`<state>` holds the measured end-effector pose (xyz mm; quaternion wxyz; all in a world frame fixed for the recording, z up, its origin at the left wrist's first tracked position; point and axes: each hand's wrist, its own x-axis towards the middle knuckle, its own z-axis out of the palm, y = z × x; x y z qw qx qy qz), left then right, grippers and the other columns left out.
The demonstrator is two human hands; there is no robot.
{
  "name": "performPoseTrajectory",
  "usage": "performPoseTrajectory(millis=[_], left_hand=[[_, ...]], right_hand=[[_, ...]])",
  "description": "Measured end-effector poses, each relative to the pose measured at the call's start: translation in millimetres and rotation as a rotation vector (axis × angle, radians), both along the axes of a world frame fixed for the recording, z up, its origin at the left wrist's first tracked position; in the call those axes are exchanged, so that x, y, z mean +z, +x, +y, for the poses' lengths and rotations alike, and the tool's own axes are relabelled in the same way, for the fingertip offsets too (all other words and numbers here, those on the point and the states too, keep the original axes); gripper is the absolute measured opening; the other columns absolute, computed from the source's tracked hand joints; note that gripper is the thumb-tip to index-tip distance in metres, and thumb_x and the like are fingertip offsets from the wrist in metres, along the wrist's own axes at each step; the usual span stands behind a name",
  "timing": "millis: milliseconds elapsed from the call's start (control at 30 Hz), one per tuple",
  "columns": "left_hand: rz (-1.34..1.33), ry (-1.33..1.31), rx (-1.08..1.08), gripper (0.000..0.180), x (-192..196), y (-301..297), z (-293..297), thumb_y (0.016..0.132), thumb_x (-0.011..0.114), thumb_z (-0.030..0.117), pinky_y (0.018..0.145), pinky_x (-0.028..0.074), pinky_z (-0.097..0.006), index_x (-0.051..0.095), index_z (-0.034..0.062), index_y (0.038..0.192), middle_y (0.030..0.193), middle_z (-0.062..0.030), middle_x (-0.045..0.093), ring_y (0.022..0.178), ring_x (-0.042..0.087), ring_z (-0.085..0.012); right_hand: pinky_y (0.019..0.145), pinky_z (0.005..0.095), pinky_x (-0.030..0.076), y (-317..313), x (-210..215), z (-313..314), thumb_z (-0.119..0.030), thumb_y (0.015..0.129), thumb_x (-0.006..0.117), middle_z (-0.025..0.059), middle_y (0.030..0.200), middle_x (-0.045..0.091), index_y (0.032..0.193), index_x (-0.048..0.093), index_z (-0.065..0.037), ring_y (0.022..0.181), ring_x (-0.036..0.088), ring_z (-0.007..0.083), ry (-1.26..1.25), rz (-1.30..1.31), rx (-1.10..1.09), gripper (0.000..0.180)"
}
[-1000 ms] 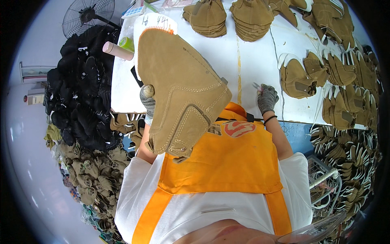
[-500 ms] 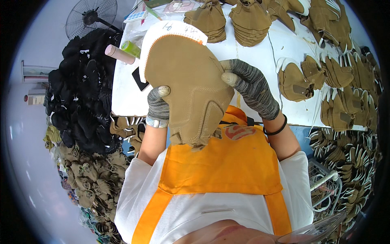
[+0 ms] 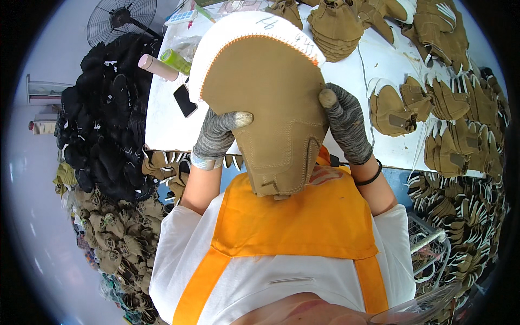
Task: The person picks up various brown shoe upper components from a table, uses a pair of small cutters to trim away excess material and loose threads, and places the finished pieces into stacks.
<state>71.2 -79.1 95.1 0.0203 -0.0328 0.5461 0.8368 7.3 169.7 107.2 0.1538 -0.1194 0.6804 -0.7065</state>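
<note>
A tan suede shoe upper (image 3: 271, 103) with a white lined rim and orange stitching is held up close to the camera, above the white table (image 3: 162, 124). My left hand (image 3: 216, 135), in a grey knit glove, grips its left edge with the thumb on the face. My right hand (image 3: 346, 127), gloved the same way, grips the right edge. The piece hides the table middle behind it. An orange apron (image 3: 292, 227) over a white shirt fills the lower view.
Stacks of tan uppers (image 3: 336, 24) lie at the table's back and right side (image 3: 449, 103). A phone (image 3: 185, 100), a green tube (image 3: 174, 60) and a pink tube (image 3: 157, 67) sit at the left. Black pieces (image 3: 103, 124) are heaped left, beside a fan (image 3: 119, 21). A wire basket (image 3: 433, 249) stands right.
My right hand left the table and took the upper's right edge. Both hands then raised the piece upright and closer to the camera.
</note>
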Motion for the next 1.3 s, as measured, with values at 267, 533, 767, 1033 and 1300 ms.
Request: performPoseTrajectory(millis=[267,533,767,1033,1300], left_hand=[[0.04,-0.123,0.094,0.076,30,-1,16,0.071,0.077,0.048,0.087,0.049,-0.034,0.051,-0.0002,0.123,0.113,-0.0113,0.059,0.101,0.058,-0.02],[-0.13,0.291,-0.043,0.095,29,-12,24,0.081,0.042,0.074,0.103,0.037,-0.04,0.035,-0.0022,0.137,0.134,-0.0168,0.045,0.124,0.045,-0.0273],[-0.155,0.422,-0.163,0.102,23,-10,15,0.079,0.04,0.076,0.109,0.03,-0.045,0.023,-0.0005,0.144,0.144,-0.0185,0.034,0.132,0.035,-0.0319],[-0.157,0.402,-0.068,0.076,-3,-2,28,0.087,0.058,0.049,0.104,0.038,-0.044,0.031,0.0012,0.139,0.138,-0.0169,0.042,0.125,0.044,-0.03],[0.004,0.951,-0.166,0.055,6,-16,29,0.093,0.054,0.029,0.102,0.042,-0.043,0.034,0.0037,0.137,0.133,-0.0161,0.048,0.12,0.049,-0.0276]], right_hand=[[0.081,0.025,0.044,-2,-5,1,-0.042,0.086,0.065,0.0016,0.095,0.063,0.109,0.063,-0.003,0.089,0.053,0.0095,-0.126,-0.052,0.068,0.045],[0.083,0.0311,0.054,-16,-24,-6,-0.037,0.095,0.052,0.0108,0.11,0.062,0.12,0.053,0.003,0.1,0.061,0.0175,-0.519,-0.497,0.113,0.047],[0.094,0.0394,0.05,-17,-31,-18,-0.033,0.098,0.045,0.0172,0.133,0.048,0.136,0.036,0.001,0.117,0.053,0.0266,-0.82,-0.667,0.313,0.052],[0.091,0.0339,0.049,-26,-53,-17,-0.04,0.083,0.063,0.0089,0.117,0.056,0.126,0.046,-0.007,0.104,0.057,0.0195,0.059,0.158,0.26,0.056],[0.098,0.0317,0.043,-37,-99,-43,-0.025,0.097,0.045,0.0082,0.126,0.054,0.132,0.042,-0.009,0.115,0.051,0.0194,0.007,0.057,0.299,0.038]])
